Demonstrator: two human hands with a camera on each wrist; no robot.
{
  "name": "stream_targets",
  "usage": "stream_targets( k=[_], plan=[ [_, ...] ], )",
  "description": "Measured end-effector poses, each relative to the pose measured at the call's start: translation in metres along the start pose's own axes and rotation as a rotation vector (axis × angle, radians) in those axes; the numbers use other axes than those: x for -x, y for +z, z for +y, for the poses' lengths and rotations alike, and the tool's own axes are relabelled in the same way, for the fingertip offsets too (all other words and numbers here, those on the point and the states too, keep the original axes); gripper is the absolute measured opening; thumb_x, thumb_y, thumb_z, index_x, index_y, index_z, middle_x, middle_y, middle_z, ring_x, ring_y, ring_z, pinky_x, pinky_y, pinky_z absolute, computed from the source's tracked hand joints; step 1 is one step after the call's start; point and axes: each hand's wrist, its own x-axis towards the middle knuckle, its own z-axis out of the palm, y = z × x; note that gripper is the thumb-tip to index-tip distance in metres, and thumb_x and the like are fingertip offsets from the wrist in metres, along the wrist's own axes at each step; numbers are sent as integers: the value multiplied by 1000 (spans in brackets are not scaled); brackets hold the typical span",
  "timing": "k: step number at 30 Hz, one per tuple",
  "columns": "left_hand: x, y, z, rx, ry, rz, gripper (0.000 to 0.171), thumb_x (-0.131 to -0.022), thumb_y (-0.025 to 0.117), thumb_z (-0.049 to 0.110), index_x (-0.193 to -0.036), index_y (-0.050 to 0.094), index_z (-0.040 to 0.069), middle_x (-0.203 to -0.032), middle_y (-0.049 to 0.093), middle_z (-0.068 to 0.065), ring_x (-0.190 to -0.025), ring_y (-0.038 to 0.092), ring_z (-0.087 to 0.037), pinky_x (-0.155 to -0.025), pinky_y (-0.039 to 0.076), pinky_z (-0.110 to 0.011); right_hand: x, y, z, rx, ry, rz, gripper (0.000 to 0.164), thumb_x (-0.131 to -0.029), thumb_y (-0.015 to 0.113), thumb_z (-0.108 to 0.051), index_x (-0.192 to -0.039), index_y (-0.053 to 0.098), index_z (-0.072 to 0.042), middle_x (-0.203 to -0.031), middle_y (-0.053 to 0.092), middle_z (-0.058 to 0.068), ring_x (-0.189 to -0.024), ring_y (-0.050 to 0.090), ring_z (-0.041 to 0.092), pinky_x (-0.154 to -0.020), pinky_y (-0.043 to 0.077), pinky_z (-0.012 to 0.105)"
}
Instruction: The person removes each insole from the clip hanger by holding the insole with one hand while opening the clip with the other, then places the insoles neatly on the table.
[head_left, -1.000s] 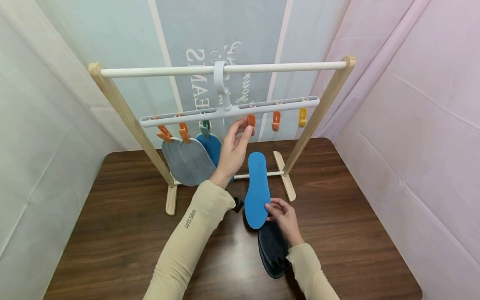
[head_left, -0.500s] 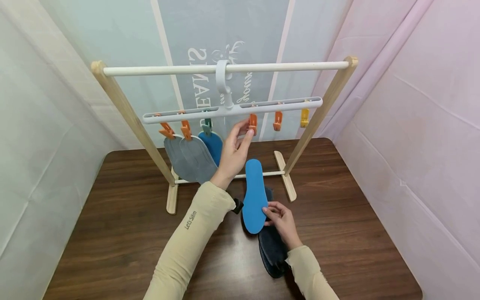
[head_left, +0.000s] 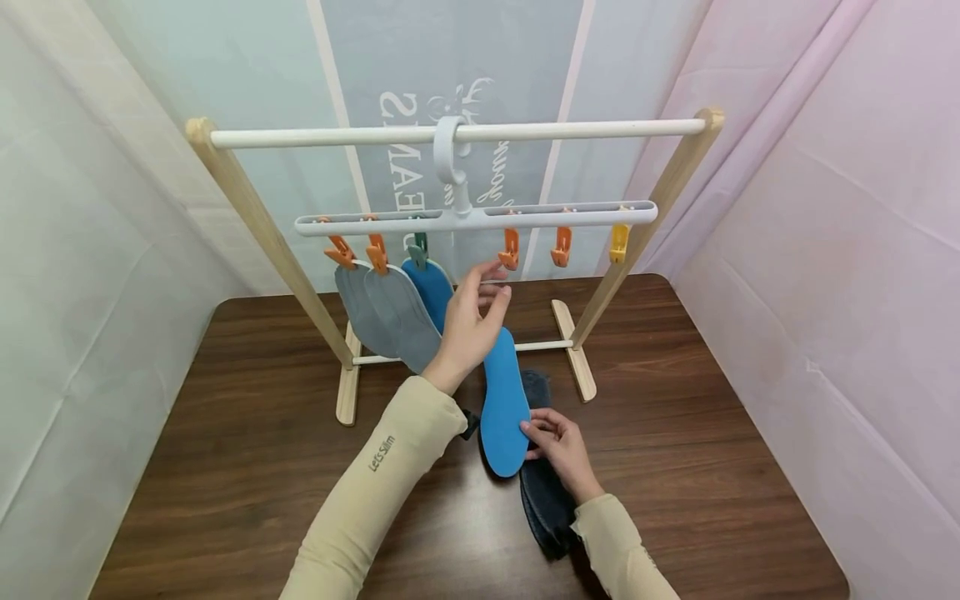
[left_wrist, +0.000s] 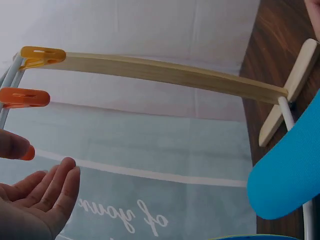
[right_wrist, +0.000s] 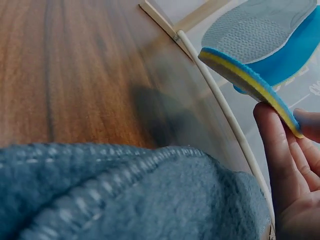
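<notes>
My right hand (head_left: 562, 454) pinches a blue insole (head_left: 504, 408) by its right edge, thumb on top. In the right wrist view the insole (right_wrist: 250, 82) shows a yellow layer under its blue face, with the thumb and fingers of the right hand (right_wrist: 295, 170) on its edge. My left hand (head_left: 472, 325) is raised just below an orange clip (head_left: 509, 250), fingers loosely bent and holding nothing. In the left wrist view this hand (left_wrist: 42, 197) has thumb and fingers spread apart; the thumb partly hides the orange clip (left_wrist: 28, 153). The insole's narrow end lies close behind the left hand.
A white hanger (head_left: 480, 218) hangs from a wooden rack (head_left: 592, 131). Its left clips hold two grey insoles (head_left: 401, 312) and a blue one (head_left: 431, 292). An orange clip (head_left: 561, 247) and a yellow clip (head_left: 618, 243) hang at right. Dark insoles (head_left: 546, 500) lie on the table (head_left: 690, 467).
My left hand has let go of the orange clip and dropped slightly below it. The right hand has brought the blue insole slightly left and lower.
</notes>
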Motion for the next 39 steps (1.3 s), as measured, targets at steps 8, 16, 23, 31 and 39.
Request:
stream_targets(
  k=[8,16,23,31,39],
  plan=[
    [13,-5,-7,-160,41,-42,32,-100,48,12,-128,52,-2,-123,54,-17,-104,58,-27,-91,49,-30,4,0,0,27,47,-96,34,-90,66,-10,-115,56,11,-89,65,4,-70,66,11,-61,60,33],
    [25,-12,-7,-276,131,-57,23,-101,46,10,-117,60,1,-111,57,-13,-89,55,-21,-76,48,-32,8,2,-2,75,81,-134,37,-91,66,-12,-116,55,12,-89,66,5,-70,65,11,-62,60,33],
    [33,-18,-4,-322,220,-12,22,-101,45,7,-114,62,1,-111,58,-13,-83,51,-19,-71,44,-32,12,5,-1,108,121,-154,38,-91,65,-12,-118,54,12,-89,65,4,-72,64,12,-61,60,33],
    [39,-25,-8,-348,247,36,22,-100,46,7,-115,61,2,-112,58,-12,-84,52,-18,-76,47,-31,17,4,-1,169,125,-230,47,-90,65,-8,-130,48,10,-89,66,11,-68,64,17,-60,60,36],
    [39,-27,-14,-330,289,145,22,-98,46,1,-111,63,1,-103,59,-15,-78,49,-19,-68,44,-32,18,9,0,263,76,-228,54,-87,66,-2,-137,46,1,-86,64,14,-63,64,19,-56,59,37]
  ],
)
